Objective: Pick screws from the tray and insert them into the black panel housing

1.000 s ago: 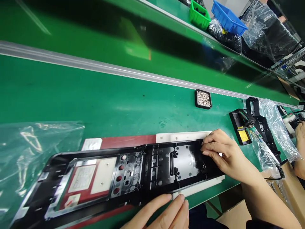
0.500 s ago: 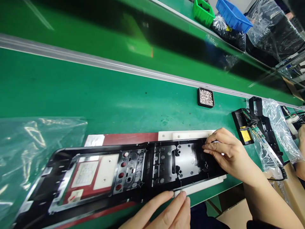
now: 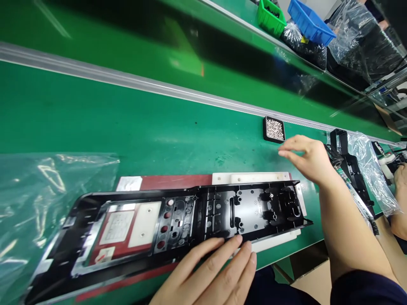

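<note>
Hands first. Our left hand (image 3: 216,271) lies flat, fingers spread and unclenched, tips pressing the near edge of the black frame (image 3: 178,224); it grips nothing. Our right hand (image 3: 307,159) hangs in the air at about two o'clock from the frame's right end, fingers loosely extended and apart, nothing visible between them, just beside the small black tray of screws (image 3: 274,129).

Frame lies lengthwise across the red-and-white jig (image 3: 251,178) on the green bench (image 3: 127,123), its long axis running from eight o'clock to three o'clock. A clear bag (image 3: 38,199) overlaps the bench at nine o'clock, touching or just short of the frame's left end; we cannot tell which. A black tool stand (image 3: 345,163), partly wrapped in plastic, sits at three o'clock, close behind our right wrist. Another person's hand (image 3: 401,178) works at the far right edge.

Risks, as we judge them:
- Only fingertips hold the frame; a nudge at the free right end could skew it off the jig.
- Tray is shallow and heaped; a careless reach could tip it and scatter screws over the bench or into the frame's openings.
- Right forearm passes near the stand; a backward swing could snag its plastic.
- Loose bag could creep under the frame's left end and lift it.
</note>
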